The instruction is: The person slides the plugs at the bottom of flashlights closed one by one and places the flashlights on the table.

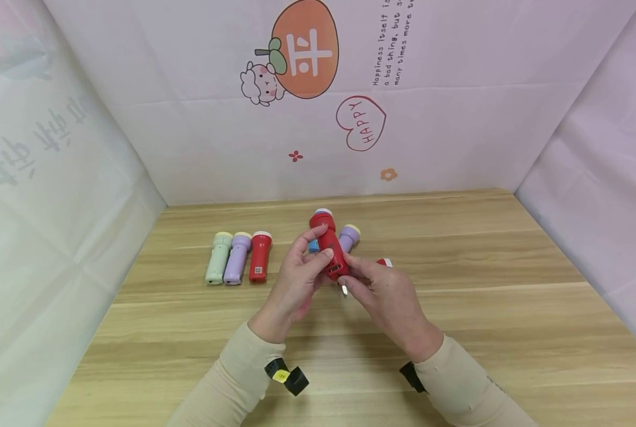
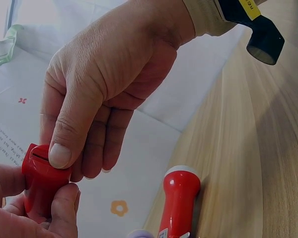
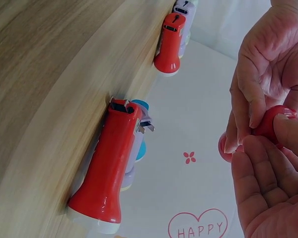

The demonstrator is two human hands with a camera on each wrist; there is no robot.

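Observation:
Both hands meet at a red flashlight [image 1: 326,238] raised above the table, its white-rimmed lens end pointing away. My left hand [image 1: 295,274] grips the barrel between thumb and fingers. At the tail end, beside a dark slot, the thumb and forefinger of my right hand [image 1: 391,299] pinch the casing. The left wrist view shows the right thumb [image 2: 60,154] pressed on that tail. Another red flashlight [image 3: 103,168] lies on the table below the right hand, metal prongs out at its tail; in the head view the right hand covers most of it.
A mint flashlight [image 1: 219,258], a purple flashlight [image 1: 237,259] and a red flashlight [image 1: 260,257] lie in a row at the left. Behind the hands are another purple flashlight [image 1: 349,237] and a blue item [image 1: 313,245], partly hidden. Printed cloth walls [image 1: 216,148] border the wooden table [image 1: 483,284].

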